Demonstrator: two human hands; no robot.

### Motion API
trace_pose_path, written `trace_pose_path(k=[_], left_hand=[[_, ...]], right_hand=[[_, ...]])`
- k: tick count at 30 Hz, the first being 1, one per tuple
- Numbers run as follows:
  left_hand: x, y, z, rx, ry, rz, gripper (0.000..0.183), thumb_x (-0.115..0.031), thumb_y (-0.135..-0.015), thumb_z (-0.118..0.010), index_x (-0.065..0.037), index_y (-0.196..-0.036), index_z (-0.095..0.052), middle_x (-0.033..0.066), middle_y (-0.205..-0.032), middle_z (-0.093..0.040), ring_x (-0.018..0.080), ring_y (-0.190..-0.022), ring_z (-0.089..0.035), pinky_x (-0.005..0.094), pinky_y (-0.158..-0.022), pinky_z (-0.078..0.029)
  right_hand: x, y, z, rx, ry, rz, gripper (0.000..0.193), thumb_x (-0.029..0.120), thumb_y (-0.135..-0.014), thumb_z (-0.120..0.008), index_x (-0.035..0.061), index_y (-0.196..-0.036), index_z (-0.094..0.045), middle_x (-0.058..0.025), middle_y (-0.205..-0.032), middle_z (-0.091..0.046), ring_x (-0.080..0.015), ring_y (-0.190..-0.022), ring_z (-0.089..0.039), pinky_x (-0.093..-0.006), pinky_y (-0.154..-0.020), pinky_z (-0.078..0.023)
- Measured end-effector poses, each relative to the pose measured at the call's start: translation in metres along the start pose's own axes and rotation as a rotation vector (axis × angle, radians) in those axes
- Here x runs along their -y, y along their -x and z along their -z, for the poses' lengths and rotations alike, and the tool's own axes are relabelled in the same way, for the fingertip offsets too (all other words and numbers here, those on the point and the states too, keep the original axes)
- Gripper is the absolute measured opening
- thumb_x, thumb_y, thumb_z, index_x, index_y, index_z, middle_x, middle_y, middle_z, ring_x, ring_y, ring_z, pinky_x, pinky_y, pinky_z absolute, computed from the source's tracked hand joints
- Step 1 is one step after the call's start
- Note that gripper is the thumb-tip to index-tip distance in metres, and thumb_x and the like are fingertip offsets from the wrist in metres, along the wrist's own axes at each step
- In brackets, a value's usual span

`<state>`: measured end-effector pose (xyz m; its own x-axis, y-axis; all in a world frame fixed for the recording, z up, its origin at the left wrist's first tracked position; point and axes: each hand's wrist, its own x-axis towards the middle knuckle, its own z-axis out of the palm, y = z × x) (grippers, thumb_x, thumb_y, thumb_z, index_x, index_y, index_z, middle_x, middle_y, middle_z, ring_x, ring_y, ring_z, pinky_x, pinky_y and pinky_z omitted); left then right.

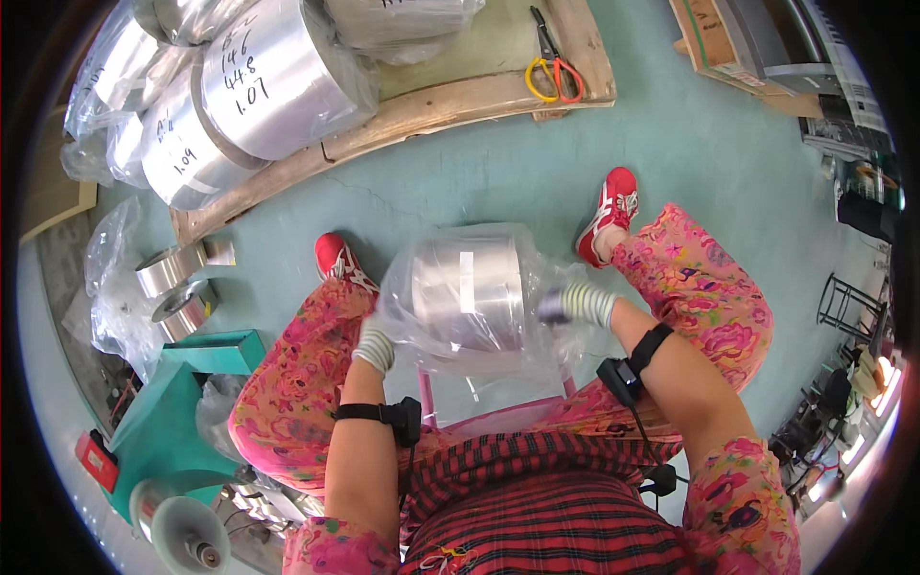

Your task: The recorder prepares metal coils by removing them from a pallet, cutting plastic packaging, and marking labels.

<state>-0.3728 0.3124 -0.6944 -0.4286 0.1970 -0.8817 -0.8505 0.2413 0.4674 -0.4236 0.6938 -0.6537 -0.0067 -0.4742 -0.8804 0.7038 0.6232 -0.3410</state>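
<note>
A shiny silver metal roll (479,321) with a small white label strip lies between my knees, inside a loose see-through plastic bag (422,350). My left hand (375,343), in a striped glove, is at the bag's left side; plastic and the angle hide its fingers. At the right end of the roll is my right hand (580,305), gloved in stripes with a dark front, touching or very close to the crumpled plastic. Motion smears its fingers, so its grip is unclear. Under the bag, part of a pink frame (428,398) shows.
Bagged metal rolls (278,81) with handwriting stand on a wooden pallet (383,125) ahead. Scissors (548,72) with red and yellow handles lie at its corner. To the left are small metal rolls (172,273), loose plastic (120,287), a green stand (163,422) and a lamp (192,537).
</note>
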Motion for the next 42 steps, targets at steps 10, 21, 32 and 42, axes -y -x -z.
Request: trace_pose_path(k=[10, 21, 32, 42], left_hand=[[0.145, -0.101, -0.022, -0.278, -0.259, -0.335, 0.044, -0.037, -0.082, -0.049, -0.005, -0.111, -0.052, 0.0168, -0.104, -0.058, 0.0288, -0.095, -0.056, 0.0393, -0.083, -0.045], [-0.048, -0.022, -0.041, -0.391, -1.286, -0.148, 0.038, -0.036, -0.078, -0.055, -0.009, -0.104, -0.061, 0.0139, -0.105, -0.06, 0.0301, -0.095, -0.057, 0.0374, -0.083, -0.045], [-0.163, -0.023, -0.076, -0.263, -0.458, 0.11, 0.048, -0.042, -0.085, -0.04, -0.008, -0.115, -0.054, 0.0144, -0.115, -0.056, 0.0346, -0.107, -0.051, 0.0395, -0.09, -0.042], [-0.169, -0.028, -0.07, -0.227, -0.349, -0.064, 0.069, -0.059, -0.083, -0.031, -0.004, -0.118, -0.053, 0.0206, -0.121, -0.05, 0.0348, -0.113, -0.047, 0.0378, -0.097, -0.034]], right_hand=[[0.064, -0.072, -0.059, -0.565, -0.656, 0.38, 0.042, 0.038, -0.088, -0.045, 0.005, -0.111, -0.054, -0.0094, -0.098, -0.061, -0.023, -0.084, -0.058, -0.0355, -0.074, -0.046], [0.084, -0.055, -0.043, -0.785, -0.41, 0.476, 0.041, 0.036, -0.087, -0.046, 0.0037, -0.111, -0.054, -0.0101, -0.099, -0.061, -0.0233, -0.087, -0.058, -0.0347, -0.077, -0.045], [0.051, -0.035, -0.06, -1.077, -0.265, 0.412, 0.039, 0.033, -0.087, -0.048, 0.0024, -0.111, -0.054, -0.0107, -0.1, -0.061, -0.0237, -0.089, -0.057, -0.0338, -0.079, -0.044], [0.062, -0.029, -0.015, -1.223, -0.266, 0.364, 0.039, 0.031, -0.087, -0.05, 0.0012, -0.111, -0.054, -0.0113, -0.101, -0.06, -0.024, -0.091, -0.057, -0.033, -0.081, -0.044]])
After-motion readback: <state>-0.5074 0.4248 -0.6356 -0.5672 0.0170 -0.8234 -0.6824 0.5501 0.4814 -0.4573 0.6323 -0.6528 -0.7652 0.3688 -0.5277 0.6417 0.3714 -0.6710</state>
